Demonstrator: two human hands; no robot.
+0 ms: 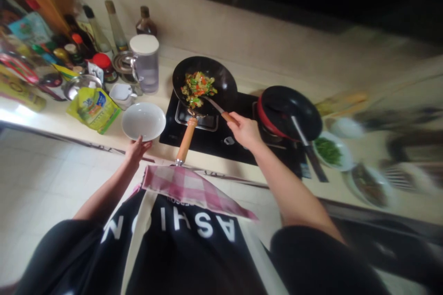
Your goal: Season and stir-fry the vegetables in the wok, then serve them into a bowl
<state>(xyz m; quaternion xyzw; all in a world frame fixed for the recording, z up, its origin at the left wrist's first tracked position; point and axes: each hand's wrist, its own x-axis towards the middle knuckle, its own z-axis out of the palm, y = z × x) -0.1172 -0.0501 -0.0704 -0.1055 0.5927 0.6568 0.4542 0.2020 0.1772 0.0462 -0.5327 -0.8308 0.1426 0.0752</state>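
My left hand (136, 149) grips the near rim of a white bowl (143, 120), its thumb over the edge and its other fingers below. Inside, the bowl shows only bare white. In my right hand (245, 130) is a spatula (227, 116) with a wooden handle. Its metal end reaches into a black wok (224, 85), at the edge of chopped vegetables (199, 86) in green and orange. The wok sits on the left side of the black stove, and its wooden handle (187, 140) points toward me, between my hands.
A red pan (290, 110) with a spatula in it stands on the right burner. Right of it are plates with green pieces (328, 150) and brownish food (368, 184). A water pitcher (147, 64), a yellow-green bag (93, 109) and several bottles crowd the left counter.
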